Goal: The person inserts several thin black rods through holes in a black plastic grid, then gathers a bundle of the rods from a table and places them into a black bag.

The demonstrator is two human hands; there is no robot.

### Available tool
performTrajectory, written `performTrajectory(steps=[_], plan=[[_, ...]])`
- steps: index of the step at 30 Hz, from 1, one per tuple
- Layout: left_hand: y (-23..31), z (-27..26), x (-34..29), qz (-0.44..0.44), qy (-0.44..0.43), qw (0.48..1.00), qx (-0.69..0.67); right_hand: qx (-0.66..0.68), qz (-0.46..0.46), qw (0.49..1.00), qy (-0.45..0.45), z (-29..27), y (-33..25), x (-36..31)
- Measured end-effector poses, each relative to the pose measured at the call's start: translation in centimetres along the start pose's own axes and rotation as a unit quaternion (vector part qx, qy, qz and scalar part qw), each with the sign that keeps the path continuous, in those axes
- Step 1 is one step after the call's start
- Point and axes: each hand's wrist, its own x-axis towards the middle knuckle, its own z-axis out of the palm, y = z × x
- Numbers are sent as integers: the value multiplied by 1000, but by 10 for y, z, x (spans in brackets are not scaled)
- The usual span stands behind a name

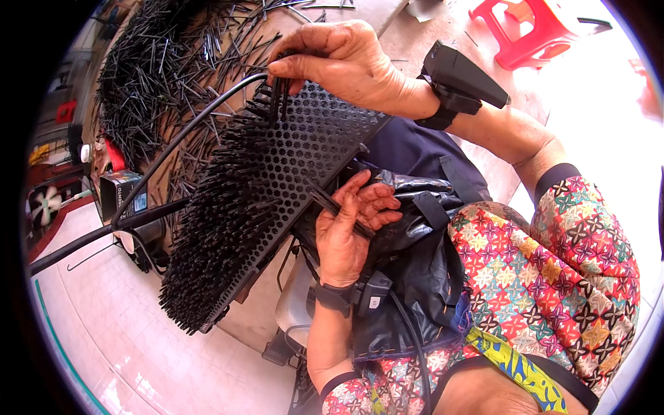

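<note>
Nearest us, our left hand curls shut around a few thin black pins, just beside the black perforated plate on our lap, half bristling with pins. Our right hand pinches several pins at its top edge. Loose pins heap beyond.

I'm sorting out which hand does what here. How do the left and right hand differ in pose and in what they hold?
The right hand reaches high, fingertips pinching thin black rods at the perforated black plate; the left hand sits lower beside the plate's near edge. The right hand is palm-down; the left is palm-up, cradling a loose bundle of rods. Both wear black wrist devices.
</note>
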Motion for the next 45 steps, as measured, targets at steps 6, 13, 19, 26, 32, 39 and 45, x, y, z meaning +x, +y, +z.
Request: performTrajectory(steps=[6, 13, 19, 26, 32, 39, 45], plan=[[-2, -1, 0, -4, 0, 1000, -5, 51, 12, 999, -17, -2, 3, 0], [-3, -1, 1, -7, -1, 1000, -8, 30, -8, 999, -9, -6, 6, 1], [-3, -1, 0, -6, -4, 1000, 0, 14, -10, 1000, -22, -6, 4, 5], [-2, 0, -1, -13, -1, 1000, -2, -100, -69, 989, -88, -2, 8, -1], [-2, 2, -1, -14, 0, 1000, 10, -270, -161, 939, -137, 11, -2, 3], [2, 4, -1, -27, 16, 999, 12, -363, -200, 892, -179, 27, -10, 13], [2, 5, -1, -27, 18, 999, 26, -328, -217, 904, -171, 26, -3, 16]])
